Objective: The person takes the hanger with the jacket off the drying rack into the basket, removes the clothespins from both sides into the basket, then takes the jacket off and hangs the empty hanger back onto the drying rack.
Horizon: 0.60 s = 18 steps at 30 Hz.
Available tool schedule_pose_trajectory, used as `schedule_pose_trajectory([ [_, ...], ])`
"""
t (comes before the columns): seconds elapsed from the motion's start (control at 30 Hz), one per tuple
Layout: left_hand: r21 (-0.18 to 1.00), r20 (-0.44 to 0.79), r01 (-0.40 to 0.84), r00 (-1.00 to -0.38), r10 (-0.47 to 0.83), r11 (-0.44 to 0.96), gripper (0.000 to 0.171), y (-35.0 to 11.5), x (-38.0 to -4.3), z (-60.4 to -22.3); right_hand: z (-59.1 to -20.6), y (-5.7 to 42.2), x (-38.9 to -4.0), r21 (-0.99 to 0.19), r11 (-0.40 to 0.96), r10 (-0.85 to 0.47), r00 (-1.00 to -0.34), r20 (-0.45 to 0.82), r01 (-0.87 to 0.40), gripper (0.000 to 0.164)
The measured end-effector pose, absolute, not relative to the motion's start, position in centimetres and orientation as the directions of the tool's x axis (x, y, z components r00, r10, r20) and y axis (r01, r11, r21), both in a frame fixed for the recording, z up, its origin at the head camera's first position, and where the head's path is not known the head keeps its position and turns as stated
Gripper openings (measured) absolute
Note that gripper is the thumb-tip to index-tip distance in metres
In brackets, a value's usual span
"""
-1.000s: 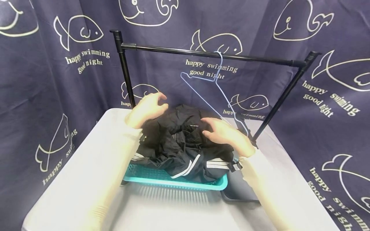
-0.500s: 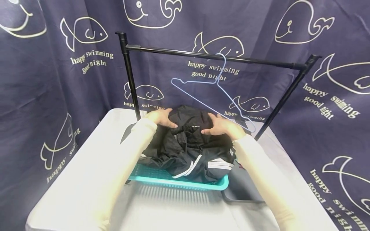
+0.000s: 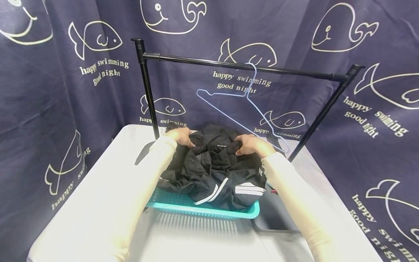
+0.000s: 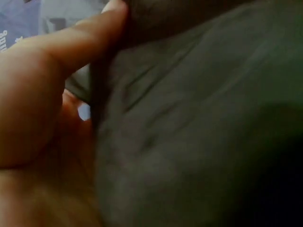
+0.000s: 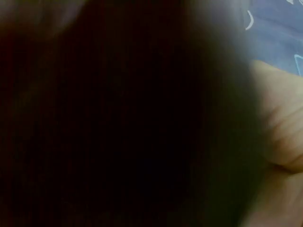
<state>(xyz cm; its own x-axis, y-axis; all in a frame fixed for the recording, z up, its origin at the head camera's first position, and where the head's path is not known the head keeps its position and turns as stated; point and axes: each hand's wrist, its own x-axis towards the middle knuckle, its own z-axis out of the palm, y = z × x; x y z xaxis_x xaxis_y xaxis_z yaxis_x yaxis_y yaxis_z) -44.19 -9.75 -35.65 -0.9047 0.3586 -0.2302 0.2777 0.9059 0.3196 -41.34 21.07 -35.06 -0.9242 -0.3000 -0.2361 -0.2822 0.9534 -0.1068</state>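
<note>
A black jacket (image 3: 209,163) with white stripes and a white zip lies bunched in a turquoise basket (image 3: 209,212). At the jacket's upper left, my left hand (image 3: 180,137) grips the cloth; in the left wrist view the thumb lies along the dark fabric (image 4: 189,118) and the other fingers are mostly behind it. My right hand (image 3: 253,145) grips the upper right of the jacket, its fingertips partly sunk in the folds. Dark cloth (image 5: 142,118) fills most of the right wrist view, which is too dark for detail.
Behind the basket stands a black clothes rack (image 3: 203,62), with a light blue hanger (image 3: 247,95) on its bar. A dark grey flat tray-like item (image 3: 275,214) lies right of the basket on the white table (image 3: 196,245). A patterned curtain (image 3: 98,153) hangs around.
Both hands have come down and inward onto the jacket and now grip it. The jacket's upper folds are gathered between them. The hanger has swung on the bar.
</note>
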Motion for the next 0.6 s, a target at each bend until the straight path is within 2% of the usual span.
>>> schedule_pose_trajectory([
  [0.13,0.34,-0.155,0.293,-0.92,0.36,0.894,0.052,-9.8,-43.7,-35.6,-35.2,21.2,-41.4,-0.098,0.939,-0.341,-0.925,-0.167,-0.328,0.058],
  [0.27,0.373,-0.054,0.3,-0.938,0.343,0.878,0.037,-9.5,-43.1,-35.7,-35.0,21.3,-41.3,-0.119,0.915,-0.391,-0.92,-0.021,-0.386,0.023],
  [0.37,0.386,0.002,0.291,-0.949,0.315,0.875,0.034,-9.4,-42.9,-36.1,-34.9,21.4,-41.0,-0.181,0.896,-0.399,-0.914,0.077,-0.406,0.007],
  [0.5,0.412,0.069,0.258,-0.965,0.253,0.874,0.031,-9.3,-42.8,-36.4,-34.6,21.3,-40.5,-0.284,0.866,-0.389,-0.912,0.133,-0.411,0.007],
  [0.6,0.462,0.142,0.254,-0.967,0.212,0.85,0.023,-9.3,-42.5,-36.2,-34.5,21.3,-39.9,-0.358,0.851,-0.342,-0.923,0.177,-0.384,0.02],
])
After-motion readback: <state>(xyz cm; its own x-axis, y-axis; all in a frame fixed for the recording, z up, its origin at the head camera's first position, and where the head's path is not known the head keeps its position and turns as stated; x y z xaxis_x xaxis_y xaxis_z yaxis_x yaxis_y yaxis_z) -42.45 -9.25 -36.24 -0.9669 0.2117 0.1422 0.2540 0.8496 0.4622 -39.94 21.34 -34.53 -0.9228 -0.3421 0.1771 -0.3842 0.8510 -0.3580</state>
